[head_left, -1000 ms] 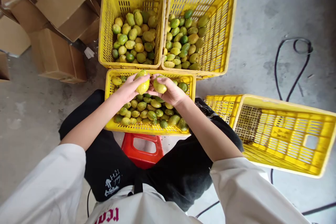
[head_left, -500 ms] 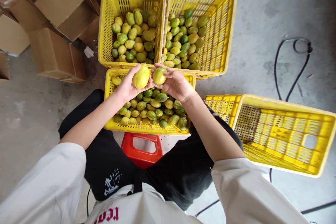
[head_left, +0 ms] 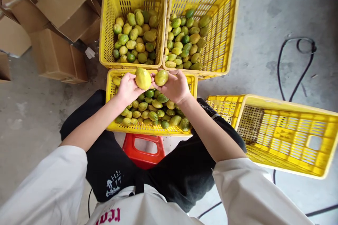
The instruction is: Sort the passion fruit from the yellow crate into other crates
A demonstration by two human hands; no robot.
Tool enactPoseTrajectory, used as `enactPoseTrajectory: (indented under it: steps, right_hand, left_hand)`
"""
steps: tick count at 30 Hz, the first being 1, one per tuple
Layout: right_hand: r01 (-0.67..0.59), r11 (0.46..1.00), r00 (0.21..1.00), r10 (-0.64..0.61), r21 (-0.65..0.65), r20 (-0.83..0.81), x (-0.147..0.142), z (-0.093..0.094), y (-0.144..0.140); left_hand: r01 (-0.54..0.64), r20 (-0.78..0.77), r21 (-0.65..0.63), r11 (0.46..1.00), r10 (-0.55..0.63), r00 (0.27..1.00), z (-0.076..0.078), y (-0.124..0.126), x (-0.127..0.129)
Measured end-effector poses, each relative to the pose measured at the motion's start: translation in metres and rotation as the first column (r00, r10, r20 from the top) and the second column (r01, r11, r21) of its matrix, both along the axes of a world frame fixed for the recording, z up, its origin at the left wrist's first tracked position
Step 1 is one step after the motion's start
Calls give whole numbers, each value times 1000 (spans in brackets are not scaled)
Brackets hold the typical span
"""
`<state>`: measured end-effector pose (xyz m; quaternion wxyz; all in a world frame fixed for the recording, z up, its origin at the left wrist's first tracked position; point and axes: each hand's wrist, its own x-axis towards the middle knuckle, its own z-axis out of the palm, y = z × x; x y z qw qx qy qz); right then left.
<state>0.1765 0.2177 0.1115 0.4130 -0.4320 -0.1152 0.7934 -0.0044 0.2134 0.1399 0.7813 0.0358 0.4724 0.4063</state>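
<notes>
Left hand [head_left: 128,88] is wrapped around a yellow fruit [head_left: 143,78], right hand [head_left: 175,87] grips a greener fruit [head_left: 161,77]. Both fruits sit side by side, nearly touching, over the far rim of the near crate [head_left: 111,126], just short of the two far crates [head_left: 105,56].

Left hand [head_left: 128,88] w/ yellow fruit [head_left: 143,78], right hand [head_left: 174,87] w/ greenish fruit [head_left: 161,77], above near crate [head_left: 109,88].

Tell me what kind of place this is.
Likely a fruit sorting or packing area: yellow plastic crates of green-yellow fruit on a bare concrete floor, with cardboard boxes piled beside them.
</notes>
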Motion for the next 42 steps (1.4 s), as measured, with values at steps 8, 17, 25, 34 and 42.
enactPoseTrajectory:
  steps: [8,17,25,34,42]
  right_hand:
    - [-6,995,998,12,98,-63,-2,4,-2]
    - [-24,999,999,25,44,-20,-9,-6,-11]
    - [69,996,995,-65,54,-82,2,7,-6]
    - [145,982,977,-123,123,-171,2,9,-5]
    - [52,991,988,-32,127,-150,2,-9,-9]
  left_hand:
    - [-41,-3,27,999,41,999,10,0,0]
    - [127,-33,38,991,-126,991,13,-8,5]
    - [-105,75,87,991,98,992,13,1,-2]
    - [-99,-19,136,986,102,995,8,8,-7]
    - [237,-27,86,968,-236,971,5,2,-4]
